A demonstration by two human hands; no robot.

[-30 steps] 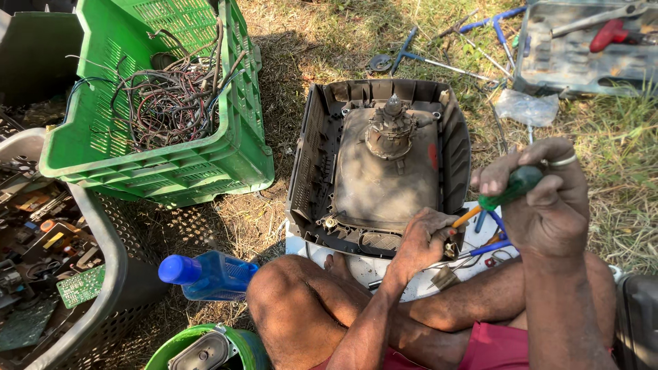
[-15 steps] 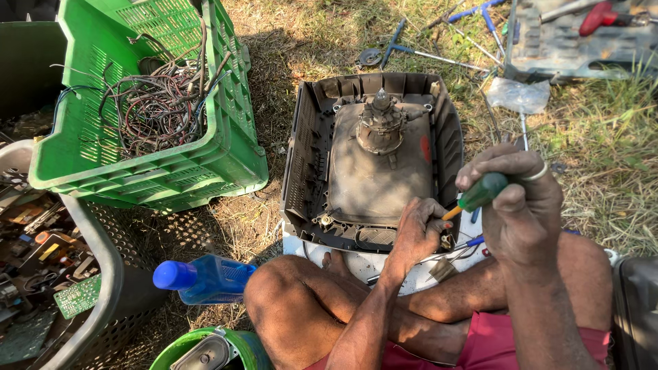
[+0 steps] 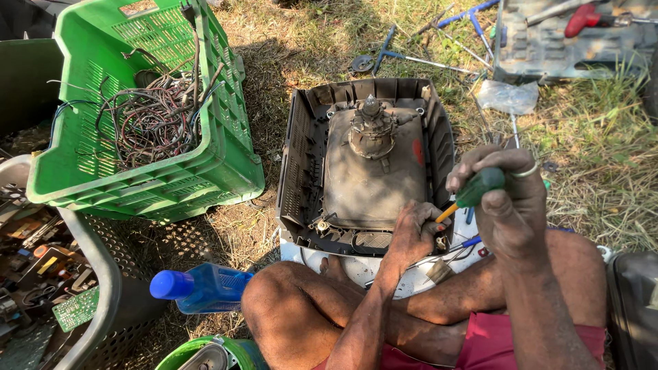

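**Screwdriver being held over an opened television casing**

Screwdriver (image 3: 473,193) with a green handle and an orange neck is being gripped in the right hand (image 3: 510,205), the fingers being wrapped tightly round the handle, and a ring is being worn on one of them. Its tip is being pointed down and to the left, towards the near right corner of the television casing (image 3: 301,151); the tip itself is being hidden behind the left hand (image 3: 411,233). That hand is being pressed, fingers curled, onto the near edge of the casing, just beside the tool's shaft; whether anything is being pinched in it cannot be told.

The dark casing is being kept on the grass, face down, with the dusty picture tube (image 3: 373,171) being shown inside it, neck upward. It is being rested on a white board (image 3: 356,267) in front of the person's crossed legs.

To the left, a green crate (image 3: 157,185) of tangled wires (image 3: 151,116) is being seen, with a grey basket (image 3: 103,288) of circuit boards below it. A blue bottle (image 3: 202,288) is lying near the left knee. Further tools are lying on the grass beyond the casing, beside a grey tool case (image 3: 548,48)
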